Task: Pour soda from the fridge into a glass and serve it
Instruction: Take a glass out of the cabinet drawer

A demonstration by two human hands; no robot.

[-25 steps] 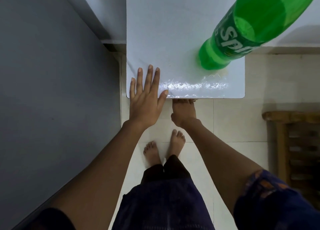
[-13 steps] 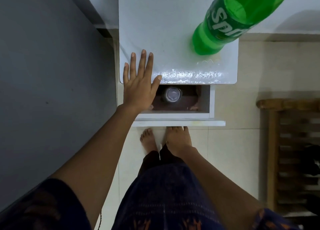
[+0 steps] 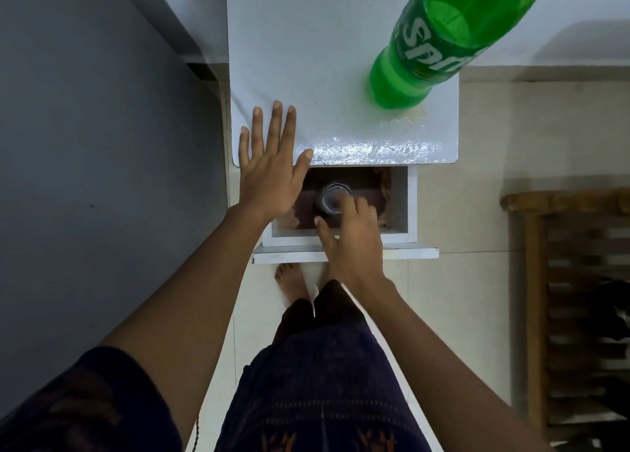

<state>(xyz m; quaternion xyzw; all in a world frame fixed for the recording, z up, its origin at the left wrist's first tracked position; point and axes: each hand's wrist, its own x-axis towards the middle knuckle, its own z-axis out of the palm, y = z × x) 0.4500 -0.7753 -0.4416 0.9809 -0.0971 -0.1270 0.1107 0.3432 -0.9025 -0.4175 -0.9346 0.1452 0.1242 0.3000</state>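
A tall green soda bottle [image 3: 439,39] stands on the white table top [image 3: 306,59] near its right edge. Below the top, a white drawer [image 3: 410,209] is pulled out, with a clear glass [image 3: 333,196] standing inside it on a dark brown bottom. My left hand [image 3: 269,168] lies flat with straight fingers on the table's front left corner. My right hand [image 3: 351,233] is over the drawer, its fingers spread and reaching down to the glass's right side; I cannot tell whether they touch it.
A grey fridge wall [image 3: 88,179] fills the left side. A wooden slatted rack [image 3: 572,298] stands on the tiled floor at the right. My bare feet [image 3: 293,277] are just below the drawer's front panel [image 3: 344,252].
The drawer has been pulled out from under the table top, showing the glass. My right hand left the drawer front and moved up over the glass. My left hand stays flat.
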